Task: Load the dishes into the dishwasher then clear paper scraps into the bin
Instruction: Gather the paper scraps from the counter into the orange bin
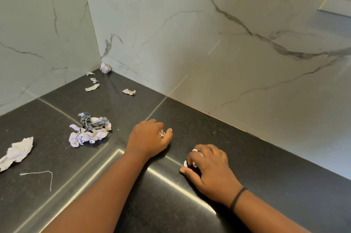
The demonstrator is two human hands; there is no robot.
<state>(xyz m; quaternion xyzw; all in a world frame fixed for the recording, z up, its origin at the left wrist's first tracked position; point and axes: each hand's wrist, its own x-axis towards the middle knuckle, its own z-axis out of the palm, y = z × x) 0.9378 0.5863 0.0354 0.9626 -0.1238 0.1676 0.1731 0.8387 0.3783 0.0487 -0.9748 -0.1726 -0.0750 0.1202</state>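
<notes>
My left hand [150,138] rests on the black countertop [256,172], fingers curled around a small white paper scrap [162,133]. To its right my right hand [209,166] is closed on crumpled white paper bits [187,163]. A pile of crumpled printed paper [89,130] lies left of my left hand. Another crumpled sheet [16,153] lies at the far left edge. Small torn scraps [92,87] and one more piece [129,91] lie toward the back corner, where a paper ball [105,67] sits. No dishes, dishwasher or bin are in view.
White marble walls [190,42] enclose the counter at the back and left, meeting in a corner. A thin white string-like strip [38,173] lies near the front left. A black band circles my right wrist [237,197].
</notes>
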